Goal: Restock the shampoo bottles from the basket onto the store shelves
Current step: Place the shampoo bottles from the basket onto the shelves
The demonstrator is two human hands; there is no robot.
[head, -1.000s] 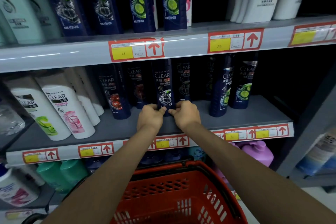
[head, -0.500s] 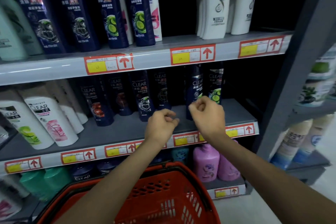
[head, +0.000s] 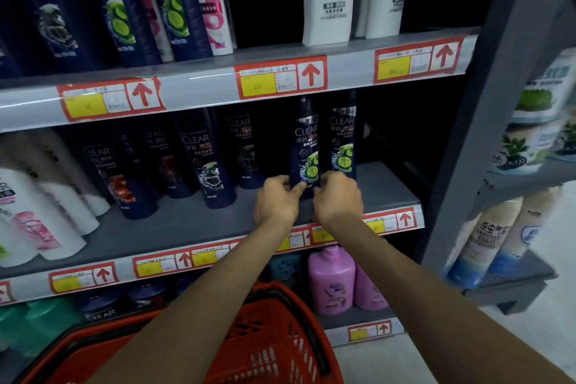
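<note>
Our left hand [head: 276,201] and right hand [head: 338,198] pinch the base of a lime shampoo bottle [head: 305,153], one o'clock on the middle shelf [head: 383,184]. We'd keep it upright and square its label forward.

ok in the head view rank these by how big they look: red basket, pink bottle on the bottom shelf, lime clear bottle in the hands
1. red basket, nearest the camera, so inflated
2. lime Clear bottle
3. pink bottle; close to 2, and partly hidden, so unsure

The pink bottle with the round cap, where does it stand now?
In the head view, the pink bottle stands on the bottom shelf, right of centre, just right of the red basket and below the right hand.
</note>
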